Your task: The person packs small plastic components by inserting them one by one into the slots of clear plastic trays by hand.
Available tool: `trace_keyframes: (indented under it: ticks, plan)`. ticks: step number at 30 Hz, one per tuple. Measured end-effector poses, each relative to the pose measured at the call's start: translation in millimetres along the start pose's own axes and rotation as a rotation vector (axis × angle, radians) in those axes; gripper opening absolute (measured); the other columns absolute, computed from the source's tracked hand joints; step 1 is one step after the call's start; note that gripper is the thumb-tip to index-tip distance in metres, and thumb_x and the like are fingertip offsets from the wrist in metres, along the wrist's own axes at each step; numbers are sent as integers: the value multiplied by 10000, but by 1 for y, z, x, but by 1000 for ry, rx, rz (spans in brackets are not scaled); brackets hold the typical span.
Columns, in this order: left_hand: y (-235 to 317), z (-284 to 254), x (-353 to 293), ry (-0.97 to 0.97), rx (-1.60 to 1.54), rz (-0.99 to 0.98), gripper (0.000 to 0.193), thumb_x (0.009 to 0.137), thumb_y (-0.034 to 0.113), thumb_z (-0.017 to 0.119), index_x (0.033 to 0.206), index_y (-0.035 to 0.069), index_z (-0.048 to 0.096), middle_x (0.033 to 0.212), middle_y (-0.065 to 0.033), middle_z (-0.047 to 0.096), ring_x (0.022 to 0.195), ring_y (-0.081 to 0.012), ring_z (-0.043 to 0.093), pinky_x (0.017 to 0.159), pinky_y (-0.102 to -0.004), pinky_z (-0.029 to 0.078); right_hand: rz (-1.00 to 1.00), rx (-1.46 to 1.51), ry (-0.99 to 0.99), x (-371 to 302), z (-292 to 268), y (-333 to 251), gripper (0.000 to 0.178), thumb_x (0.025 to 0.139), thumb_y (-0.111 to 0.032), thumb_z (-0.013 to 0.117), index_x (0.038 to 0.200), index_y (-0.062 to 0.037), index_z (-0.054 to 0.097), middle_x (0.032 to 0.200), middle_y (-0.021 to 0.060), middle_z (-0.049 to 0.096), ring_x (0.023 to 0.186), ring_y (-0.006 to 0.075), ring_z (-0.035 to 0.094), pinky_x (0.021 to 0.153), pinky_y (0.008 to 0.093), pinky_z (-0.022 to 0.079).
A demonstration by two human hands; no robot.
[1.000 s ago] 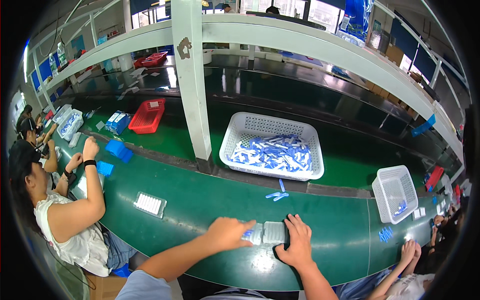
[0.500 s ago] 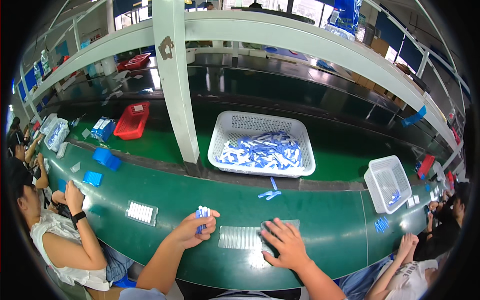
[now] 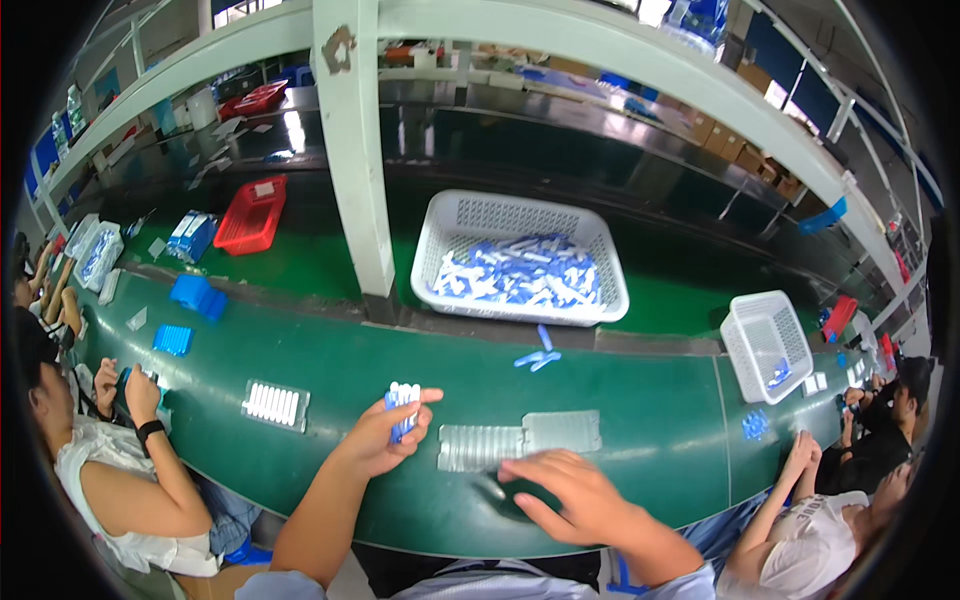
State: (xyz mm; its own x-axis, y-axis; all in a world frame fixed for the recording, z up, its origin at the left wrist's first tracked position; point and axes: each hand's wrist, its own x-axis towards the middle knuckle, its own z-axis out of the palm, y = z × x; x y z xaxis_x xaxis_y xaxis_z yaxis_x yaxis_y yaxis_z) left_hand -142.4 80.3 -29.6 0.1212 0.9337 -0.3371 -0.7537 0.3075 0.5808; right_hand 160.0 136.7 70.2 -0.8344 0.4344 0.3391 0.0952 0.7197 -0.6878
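My left hand is closed around a small bundle of blue-and-white plastic sticks, their white ends pointing up. My right hand holds nothing. Its fingers are apart above the table, just on the near side of a clear plastic blister tray. The tray lies unfolded, its ribbed half on the left and its flatter lid half on the right. No sticks show in it. Beyond it lie a few loose blue sticks.
A white basket heaped with blue-and-white sticks stands behind, beside a white post. Another white basket is at the right. A tray with white sticks lies left, near a co-worker's arm. More people sit at the right.
My right hand has come off the tray's lid half and drawn back toward me, uncovering it. My left hand keeps its bundle. The whole view has shifted slightly.
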Motion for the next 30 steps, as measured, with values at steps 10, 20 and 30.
trace_keyframes:
  ticks: [10, 20, 30]
  plan:
    - [2, -5, 2, -10, -38, 26, 406, 1039, 121, 552, 1418, -8, 487, 909, -42, 583, 627, -79, 458, 452, -199, 280, -473, 451, -339, 76, -70, -147, 454, 811, -99, 645, 1203, 127, 676, 872, 130, 665, 723, 229, 658, 616, 331, 529]
    - [2, 0, 6, -140, -66, -1, 402, 1054, 110, 528, 1430, -22, 479, 947, -61, 597, 662, -82, 488, 444, -186, 287, -457, 498, -243, 41, -61, -132, 393, 879, -96, 662, 1261, -21, 710, 1059, 130, 736, 826, 273, 713, 773, 388, 572]
    - [-2, 2, -3, -266, 83, -90, 493, 1046, 122, 560, 1501, -18, 435, 1167, -119, 601, 841, -118, 538, 502, -172, 327, 142, 26, 228, 66, 34, 20, 223, 853, -85, 735, 1074, -51, 744, 885, 79, 693, 762, 247, 654, 710, 355, 512]
